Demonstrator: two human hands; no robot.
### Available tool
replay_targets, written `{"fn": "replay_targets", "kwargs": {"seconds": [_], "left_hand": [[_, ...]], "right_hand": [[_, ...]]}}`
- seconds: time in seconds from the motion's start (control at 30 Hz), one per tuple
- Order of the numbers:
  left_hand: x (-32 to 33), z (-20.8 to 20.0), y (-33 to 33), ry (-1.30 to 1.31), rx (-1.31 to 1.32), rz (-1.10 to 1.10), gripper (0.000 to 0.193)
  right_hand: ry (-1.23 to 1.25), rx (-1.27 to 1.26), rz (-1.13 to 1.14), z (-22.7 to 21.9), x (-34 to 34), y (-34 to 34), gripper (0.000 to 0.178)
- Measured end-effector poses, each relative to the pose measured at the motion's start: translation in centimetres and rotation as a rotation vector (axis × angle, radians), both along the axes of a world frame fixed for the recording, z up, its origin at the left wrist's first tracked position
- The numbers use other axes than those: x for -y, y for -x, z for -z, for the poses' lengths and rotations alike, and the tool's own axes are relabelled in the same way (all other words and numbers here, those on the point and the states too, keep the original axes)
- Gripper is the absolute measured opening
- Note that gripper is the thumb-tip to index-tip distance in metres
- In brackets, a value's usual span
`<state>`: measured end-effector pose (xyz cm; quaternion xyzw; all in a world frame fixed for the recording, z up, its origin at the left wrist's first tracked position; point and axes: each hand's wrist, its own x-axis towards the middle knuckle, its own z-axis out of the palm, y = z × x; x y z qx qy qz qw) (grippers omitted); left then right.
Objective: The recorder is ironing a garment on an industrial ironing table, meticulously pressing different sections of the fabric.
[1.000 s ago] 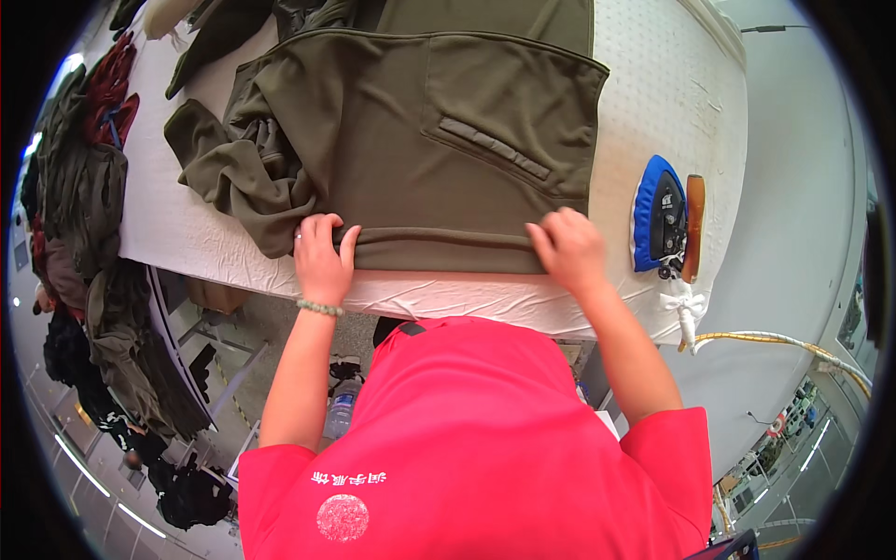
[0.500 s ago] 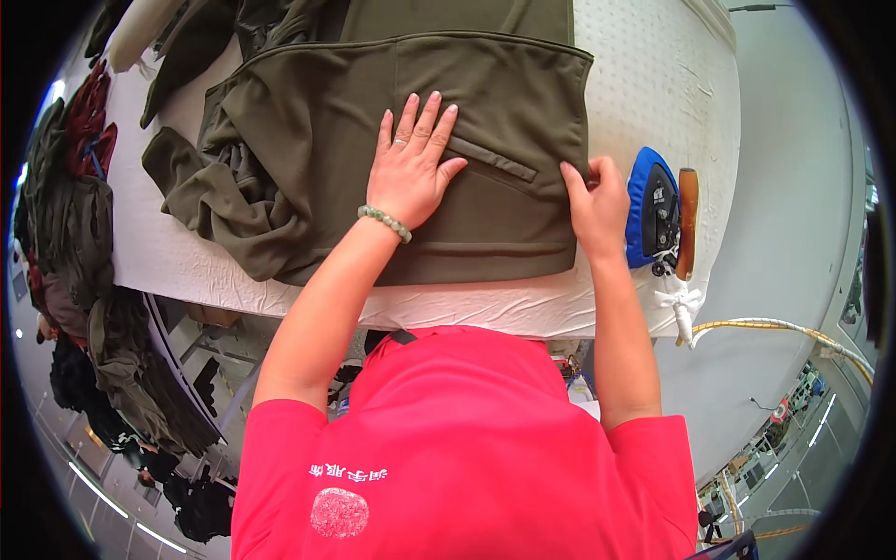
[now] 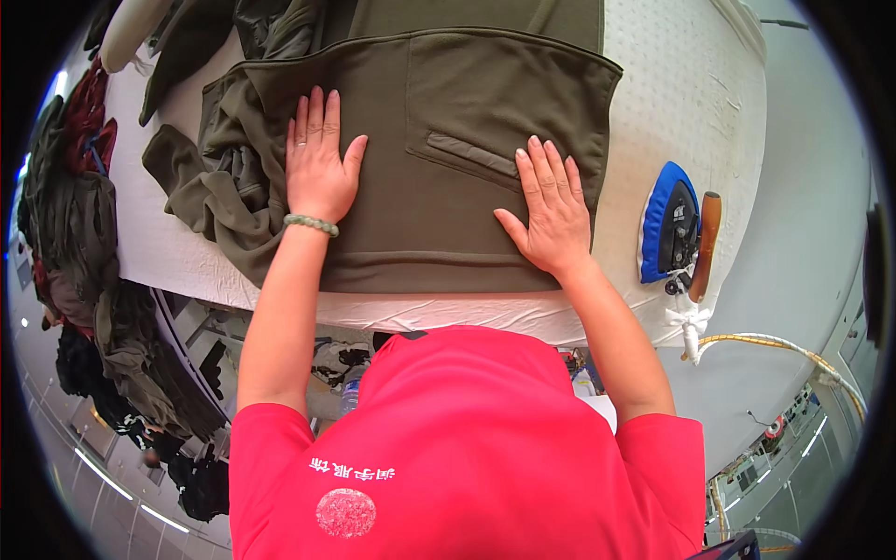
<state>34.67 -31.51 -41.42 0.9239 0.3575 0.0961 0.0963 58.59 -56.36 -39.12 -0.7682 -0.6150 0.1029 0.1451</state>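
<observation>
An olive-green fleece jacket (image 3: 401, 205) is spread over a white-covered ironing table, with its slanted pocket (image 3: 471, 157) facing up. My left hand (image 3: 322, 173) lies flat on the cloth left of the pocket, fingers stretched out. On the right, my right hand (image 3: 553, 210) rests flat too, its fingertips by the pocket's lower end. Neither hand grips anything. The left part of the jacket (image 3: 224, 187) is bunched in folds. Beyond the right edge of the cloth sits an iron (image 3: 683, 229) with a blue rim and a brown wooden handle.
The white table cover (image 3: 681, 93) reaches past the jacket on the right. A white and yellow hose (image 3: 784, 341) runs from the iron off the table's edge. More olive garments (image 3: 191, 56) lie at the far left. Several dark and red clothes (image 3: 89, 205) hang beside the table.
My left hand has slid left across the jacket. My right hand has let go of the jacket's right edge and now lies flat near the pocket. The cloth is smoother and reaches further right.
</observation>
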Motion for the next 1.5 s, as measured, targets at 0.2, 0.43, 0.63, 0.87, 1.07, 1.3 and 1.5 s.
{"fn": "replay_targets", "kwargs": {"seconds": [0.2,0.43,0.63,0.87,1.07,1.3,1.5], "left_hand": [[6.5,-1.6,-1.2,0.064,0.050,0.054,0.073],[17.7,-3.3,9.9,0.223,-0.179,0.256,0.070],[17.4,-4.0,0.0,0.314,0.037,0.566,0.062],[23.2,-2.0,-8.9,0.208,0.075,0.672,0.064],[23.0,-2.5,-3.5,0.315,0.129,0.668,0.063],[20.1,-4.9,6.2,0.202,0.161,0.321,0.041],[20.9,-5.1,4.5,0.227,0.183,0.349,0.033]], "right_hand": [[-0.024,-0.026,-0.017,-0.2,1.7,0.0,0.077],[0.019,-0.080,0.053,-2.3,13.0,1.0,0.060],[0.235,-0.855,0.857,-3.2,13.3,-0.1,0.032],[0.625,-0.613,0.648,-2.6,12.4,-0.9,0.025],[0.063,-0.106,0.380,-5.1,12.3,1.6,0.022],[-0.134,-0.164,-0.106,-4.6,10.5,6.8,0.035],[-0.164,-0.184,-0.070,-4.9,8.1,7.8,0.031]]}}
